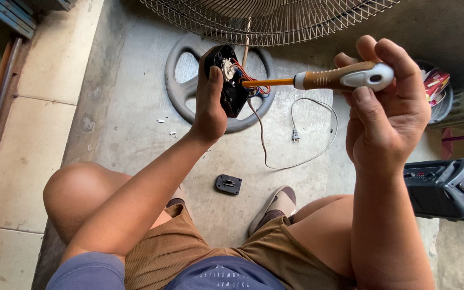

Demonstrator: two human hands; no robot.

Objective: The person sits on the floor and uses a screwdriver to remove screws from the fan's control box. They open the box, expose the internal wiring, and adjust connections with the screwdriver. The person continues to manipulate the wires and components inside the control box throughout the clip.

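Head view, looking down past bare knees to a concrete floor (pixel 135 118). At left, the left hand (pixel 210 107) is raised with its grip clenched round a black switch housing (pixel 231 80), thumb laid along its near edge. The housing stands roughly upright, its long axis running top to bottom, its open face turned right toward the tool; inside show a pale round part and a knot of red and blue wires (pixel 253 80).

Into that open face goes the screwdriver (pixel 328 79). It lies almost level, long axis left to right, the orange shaft pointing left with its tip in the housing and the tan handle with a white cap pointing right. The right hand (pixel 388 113) has its grip closed on the handle, fingers curled over the top and thumb pressed beneath the cap.

Behind the housing, on the floor, lies a grey round fan base (pixel 181 91), and above it the wire fan guard (pixel 275 21) reaches in from the top edge. A grey power cord (pixel 307 134) loops from the housing across the floor to its plug. Lower, between the knees, a small black cover plate (pixel 227 184) lies flat, near a sandalled foot (pixel 275 207). Far right, a black portable speaker (pixel 447 188) sits by the forearm, partly cut off by the edge.
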